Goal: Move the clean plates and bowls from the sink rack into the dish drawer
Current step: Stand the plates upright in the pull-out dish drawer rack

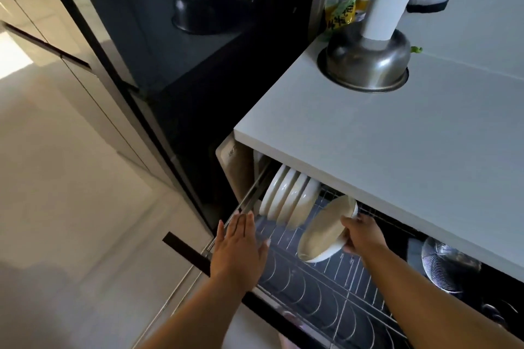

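Note:
The dish drawer (334, 303) is pulled out below the white counter, its wire rack showing. Several white plates (286, 198) stand on edge at the drawer's far left end. My right hand (360, 232) grips a white bowl (326, 231) by its rim, tilted on edge over the wire slots just right of the plates. My left hand (239, 246) hovers flat with straight fingers over the drawer's left rail, holding nothing. The sink rack is out of view.
A white counter (397, 156) overhangs the drawer. On it sit an upturned steel bowl (365, 65) with a white cylinder on top and a yellow packet (341, 15). A metal strainer (448, 266) lies in the drawer's right side. A dark glass-fronted cabinet (170, 65) stands to the left.

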Available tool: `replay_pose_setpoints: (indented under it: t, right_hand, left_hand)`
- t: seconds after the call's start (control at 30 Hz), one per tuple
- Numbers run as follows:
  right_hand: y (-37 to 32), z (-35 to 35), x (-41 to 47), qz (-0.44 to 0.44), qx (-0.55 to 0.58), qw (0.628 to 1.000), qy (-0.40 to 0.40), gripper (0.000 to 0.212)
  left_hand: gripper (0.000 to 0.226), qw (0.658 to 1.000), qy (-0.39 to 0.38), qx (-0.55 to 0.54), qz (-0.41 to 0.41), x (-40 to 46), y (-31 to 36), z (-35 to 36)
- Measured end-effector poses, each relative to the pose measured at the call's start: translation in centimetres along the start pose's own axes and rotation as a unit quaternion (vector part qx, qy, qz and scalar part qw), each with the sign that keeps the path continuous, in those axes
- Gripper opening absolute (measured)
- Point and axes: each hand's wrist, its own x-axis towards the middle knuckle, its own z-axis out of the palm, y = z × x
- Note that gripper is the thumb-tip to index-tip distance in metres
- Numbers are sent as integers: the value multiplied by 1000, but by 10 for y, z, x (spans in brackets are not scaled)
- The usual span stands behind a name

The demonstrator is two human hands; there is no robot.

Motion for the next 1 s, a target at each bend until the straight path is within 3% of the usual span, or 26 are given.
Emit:
replay_pose_setpoints:
  t: [0.23, 0.43, 0.73, 0.9, 1.0]
  right_hand:
    - [-20, 23, 20, -12, -90, 996, 25, 41]
    - [-25, 43, 39, -29, -149, 988, 37, 56]
    - [-43, 60, 44, -33, -218, 975, 36, 45]
    - [-45, 65, 49, -42, -238, 969, 43, 57]
    - [-44, 67, 51, -67, -248, 966, 30, 53]
  left_hand:
    - [71, 1000, 6, -24, -14, -1, 0, -2]
    - [71, 999, -10, -27, -22, 0, 2, -8]
    - [72, 999, -16, -30, -24, 2, 0, -5]
    - [73, 999, -16, -29, -26, 3, -1, -3]
    - [73, 999, -23, -29, -25, 4, -2, -2]
